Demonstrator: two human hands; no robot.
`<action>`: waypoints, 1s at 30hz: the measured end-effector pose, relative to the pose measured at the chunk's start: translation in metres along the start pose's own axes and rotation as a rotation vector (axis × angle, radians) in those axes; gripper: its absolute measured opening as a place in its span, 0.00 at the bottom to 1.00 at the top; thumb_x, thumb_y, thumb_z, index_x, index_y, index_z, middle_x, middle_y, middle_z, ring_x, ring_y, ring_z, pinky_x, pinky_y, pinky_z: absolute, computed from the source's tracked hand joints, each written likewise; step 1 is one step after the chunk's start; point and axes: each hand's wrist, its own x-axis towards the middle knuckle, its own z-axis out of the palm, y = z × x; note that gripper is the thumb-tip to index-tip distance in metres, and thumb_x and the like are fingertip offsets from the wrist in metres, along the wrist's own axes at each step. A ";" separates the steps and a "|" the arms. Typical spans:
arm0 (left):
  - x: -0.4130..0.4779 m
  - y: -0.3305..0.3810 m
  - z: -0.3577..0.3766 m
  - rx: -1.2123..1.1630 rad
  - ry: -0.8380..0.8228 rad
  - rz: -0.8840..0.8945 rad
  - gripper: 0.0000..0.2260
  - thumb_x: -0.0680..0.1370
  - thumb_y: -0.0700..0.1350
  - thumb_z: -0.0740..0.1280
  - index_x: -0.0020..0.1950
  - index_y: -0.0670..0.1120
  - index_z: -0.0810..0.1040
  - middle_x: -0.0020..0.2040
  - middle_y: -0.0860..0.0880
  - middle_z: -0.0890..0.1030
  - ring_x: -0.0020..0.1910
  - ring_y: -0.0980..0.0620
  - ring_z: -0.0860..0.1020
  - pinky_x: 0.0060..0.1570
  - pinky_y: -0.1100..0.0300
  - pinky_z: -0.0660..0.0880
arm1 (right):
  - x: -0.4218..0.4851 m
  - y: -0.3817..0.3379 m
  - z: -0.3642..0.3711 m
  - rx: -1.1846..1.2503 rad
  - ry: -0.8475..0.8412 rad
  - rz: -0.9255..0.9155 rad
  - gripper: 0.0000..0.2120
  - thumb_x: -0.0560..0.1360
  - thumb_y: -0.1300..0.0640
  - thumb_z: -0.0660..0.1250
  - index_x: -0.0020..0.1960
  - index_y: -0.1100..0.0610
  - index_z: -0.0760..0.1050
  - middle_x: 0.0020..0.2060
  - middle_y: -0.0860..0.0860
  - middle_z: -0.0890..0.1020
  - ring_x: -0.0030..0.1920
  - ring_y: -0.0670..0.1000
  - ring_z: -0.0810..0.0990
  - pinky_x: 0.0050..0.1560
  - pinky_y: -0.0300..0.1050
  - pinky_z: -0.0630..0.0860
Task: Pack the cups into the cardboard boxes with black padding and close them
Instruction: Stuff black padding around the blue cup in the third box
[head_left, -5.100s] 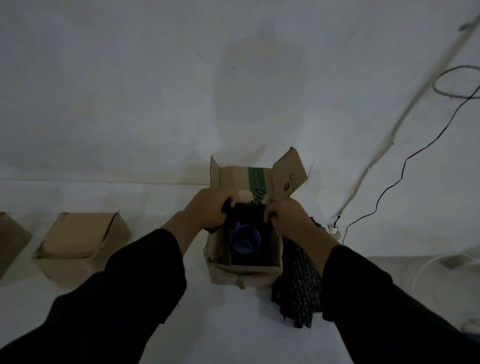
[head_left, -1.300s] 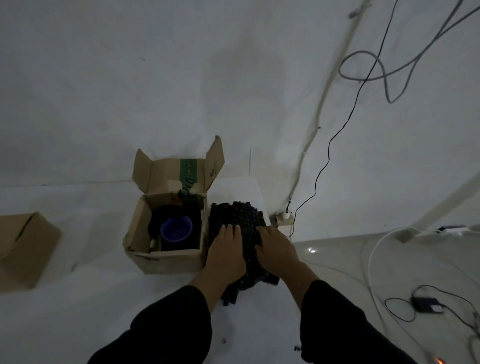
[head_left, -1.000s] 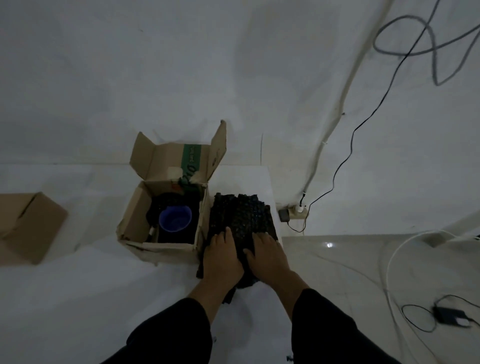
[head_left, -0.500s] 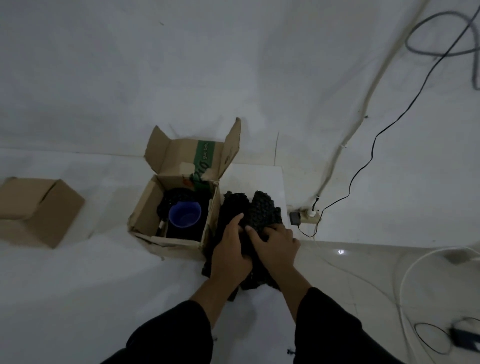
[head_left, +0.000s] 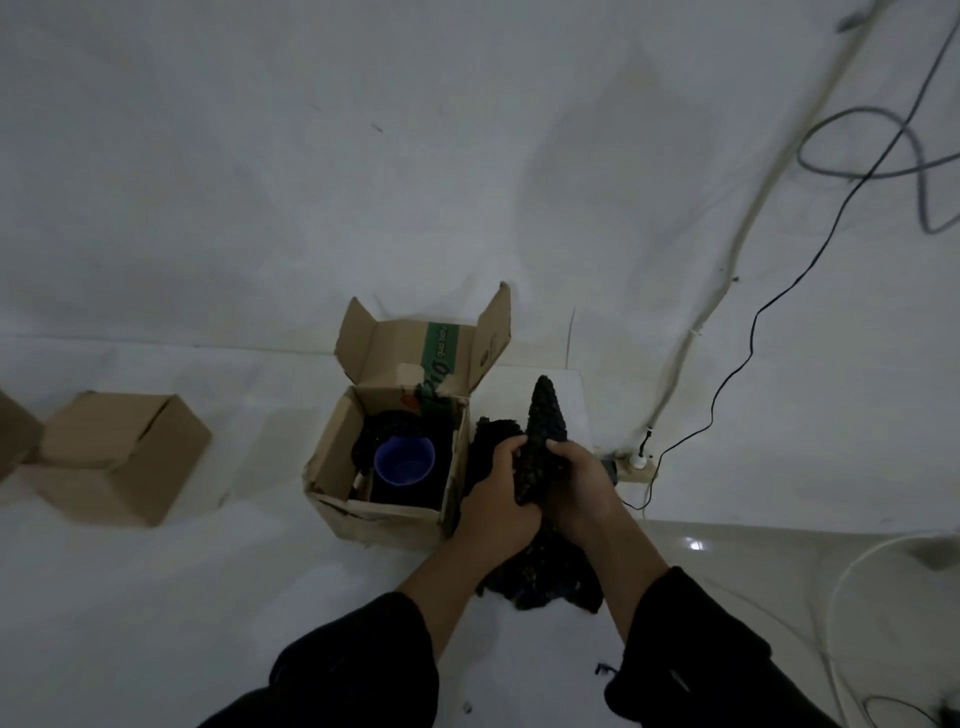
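Box (head_left: 332, 460) sits open with its flaps up. Right beside it is the padding (head_left: 541, 415), flat under both palms a second ago, now bunched into a peak! Left hand (head_left: 496, 501) and right hand (head_left: 579, 491) curl tight round it. That's likely the top layer for the cup (head_left: 404, 461) nested in the box.
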 end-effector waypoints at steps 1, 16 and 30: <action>-0.001 0.002 -0.005 -0.021 -0.017 0.009 0.32 0.75 0.36 0.60 0.72 0.59 0.53 0.51 0.50 0.73 0.52 0.44 0.77 0.53 0.47 0.77 | 0.000 -0.002 0.003 0.013 -0.031 0.001 0.18 0.77 0.58 0.59 0.65 0.64 0.70 0.59 0.61 0.77 0.60 0.62 0.75 0.62 0.57 0.72; -0.015 -0.035 -0.086 0.071 0.272 0.258 0.15 0.69 0.41 0.62 0.51 0.46 0.60 0.48 0.49 0.63 0.41 0.52 0.66 0.34 0.66 0.64 | 0.008 0.001 0.093 -0.668 0.058 -0.790 0.30 0.71 0.64 0.73 0.65 0.54 0.60 0.51 0.56 0.79 0.49 0.52 0.81 0.42 0.35 0.79; 0.007 -0.077 -0.110 0.518 0.037 0.245 0.20 0.72 0.35 0.62 0.62 0.47 0.77 0.61 0.48 0.77 0.61 0.49 0.74 0.60 0.57 0.71 | 0.051 0.017 0.120 -1.985 0.056 -0.682 0.25 0.79 0.53 0.62 0.71 0.61 0.61 0.69 0.59 0.62 0.63 0.60 0.71 0.59 0.50 0.72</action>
